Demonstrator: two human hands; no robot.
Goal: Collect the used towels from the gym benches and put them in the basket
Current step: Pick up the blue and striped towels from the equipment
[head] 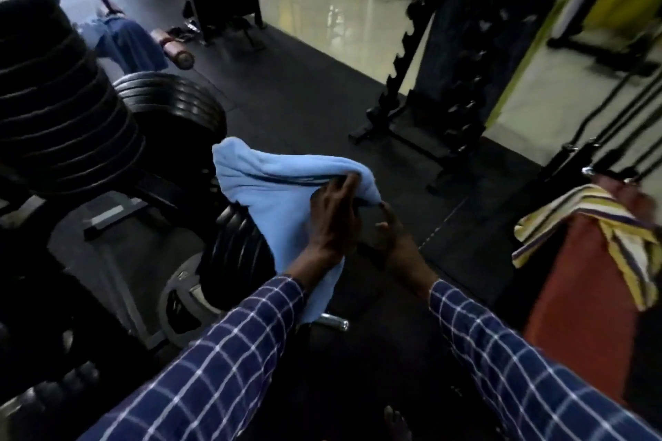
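A light blue towel [272, 197] hangs in mid-air in front of me, bunched over my left hand [335, 222], which grips its folded top edge. My right hand [392, 231] is just to the right of it, fingers loosely spread, one fingertip at the towel's right corner. At the right, a towel with yellow, purple and white stripes [587, 222] is draped over an orange padded bench [580, 301]. Another bluish cloth [132, 43] lies on a bench at the far left. No basket is in view.
Stacks of black weight plates [64, 111] and a loaded bar [172, 107] crowd the left. A black dumbbell rack [455, 82] stands ahead to the right, with cable-machine cables [627, 118] beyond it. Dark rubber floor [308, 97] runs ahead to pale tiles.
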